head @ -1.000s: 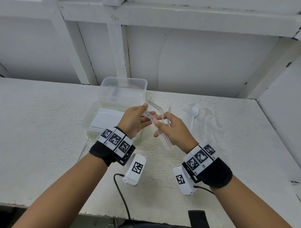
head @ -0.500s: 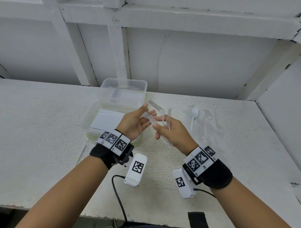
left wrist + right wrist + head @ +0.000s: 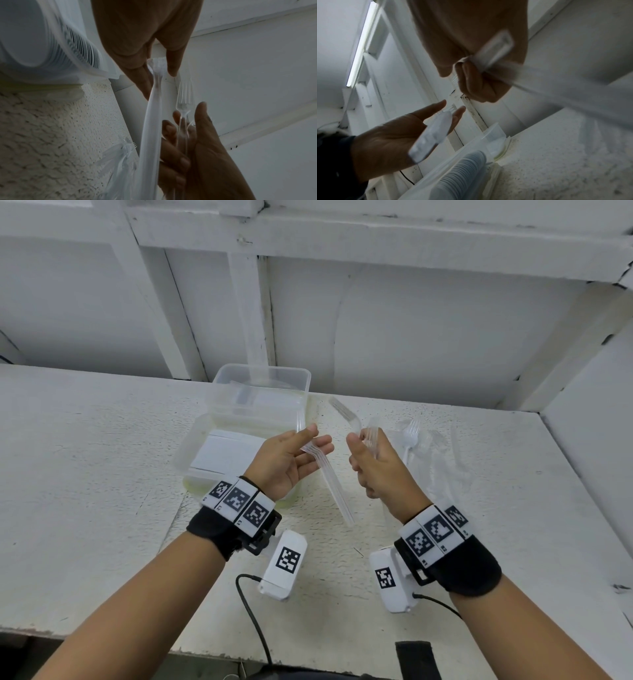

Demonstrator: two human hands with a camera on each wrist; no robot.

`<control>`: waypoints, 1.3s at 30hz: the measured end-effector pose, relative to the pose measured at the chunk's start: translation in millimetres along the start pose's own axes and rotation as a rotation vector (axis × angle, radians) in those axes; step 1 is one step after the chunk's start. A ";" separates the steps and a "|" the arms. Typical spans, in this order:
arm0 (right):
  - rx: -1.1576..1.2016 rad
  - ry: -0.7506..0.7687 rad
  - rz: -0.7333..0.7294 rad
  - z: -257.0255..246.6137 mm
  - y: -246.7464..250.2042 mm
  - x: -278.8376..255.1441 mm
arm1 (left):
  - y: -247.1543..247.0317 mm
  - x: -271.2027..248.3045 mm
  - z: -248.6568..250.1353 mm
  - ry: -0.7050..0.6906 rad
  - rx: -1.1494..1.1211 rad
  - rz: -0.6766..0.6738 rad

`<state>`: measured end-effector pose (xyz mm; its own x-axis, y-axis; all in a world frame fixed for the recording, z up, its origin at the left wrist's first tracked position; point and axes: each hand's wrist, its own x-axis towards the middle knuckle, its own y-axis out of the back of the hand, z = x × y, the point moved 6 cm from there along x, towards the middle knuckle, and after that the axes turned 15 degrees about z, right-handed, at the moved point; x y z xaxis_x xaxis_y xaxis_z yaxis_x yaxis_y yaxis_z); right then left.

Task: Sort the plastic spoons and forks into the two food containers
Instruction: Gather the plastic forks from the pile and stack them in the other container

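On the counter (image 3: 102, 474), two containers (image 3: 260, 392) sit toward the back edge, loose forks (image 3: 411, 436) right of them. We judge the left hand (image 3: 284, 463), fingers near straight, barely pinches its stack (image 3: 329, 474); it could slip. The right hand (image 3: 380, 467) clenches another bunch (image 3: 370, 436). Only its wrist view shows the fist.

a stack of clear plastic forks (image 3: 329, 474) hangs handles-down from the left hand (image 3: 286, 462), above the table. the right hand (image 3: 378, 465) grips more clear forks (image 3: 370, 436), tines up. loose clear cutlery (image 3: 416, 440) lies right of it. two clear food containers (image 3: 260, 392) sit at the left, touching; what lies inside them is unclear.
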<state>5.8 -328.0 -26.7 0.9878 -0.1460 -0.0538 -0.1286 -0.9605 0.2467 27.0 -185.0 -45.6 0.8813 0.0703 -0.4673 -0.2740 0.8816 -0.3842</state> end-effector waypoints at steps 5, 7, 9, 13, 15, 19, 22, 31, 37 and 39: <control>0.016 0.000 0.024 2.6 1.7 -1.1 | -1.0 -1.2 -0.2 -0.011 0.018 -0.014; -0.050 0.060 0.075 2.5 3.4 -1.0 | -1.4 -1.5 -1.1 -0.016 0.021 -0.016; -0.101 0.121 0.160 1.4 6.2 0.0 | -2.8 -2.0 -2.4 -0.022 0.023 -0.016; -0.356 0.349 0.268 -5.6 0.3 -2.1 | -9.3 -4.2 -6.6 -0.033 0.035 -0.038; -0.435 0.408 0.296 -8.6 -3.9 -5.0 | -11.7 -4.6 -8.2 -0.032 0.034 -0.045; -0.496 0.448 0.216 -13.9 -8.0 -7.7 | -8.9 -4.1 -8.5 -0.025 0.046 -0.035; -0.468 0.401 0.124 -15.8 -6.9 -8.7 | -4.7 -3.1 -6.5 -0.026 0.058 -0.020; -0.075 0.187 0.250 -16.4 13.7 7.3 | -4.3 -5.5 -6.6 -0.044 0.109 -0.012; -0.098 0.244 0.263 -18.1 5.3 9.3 | -14.5 -13.0 -9.4 -0.073 0.170 -0.131; -0.088 0.245 0.259 -17.8 -0.4 8.4 | -15.7 -14.5 -9.9 -0.067 0.157 -0.154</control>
<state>15.7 -324.6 -10.0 0.9166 -0.3106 0.2518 -0.3798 -0.8733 0.3051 14.7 -204.5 -40.7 0.9333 -0.0447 -0.3563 -0.0753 0.9458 -0.3160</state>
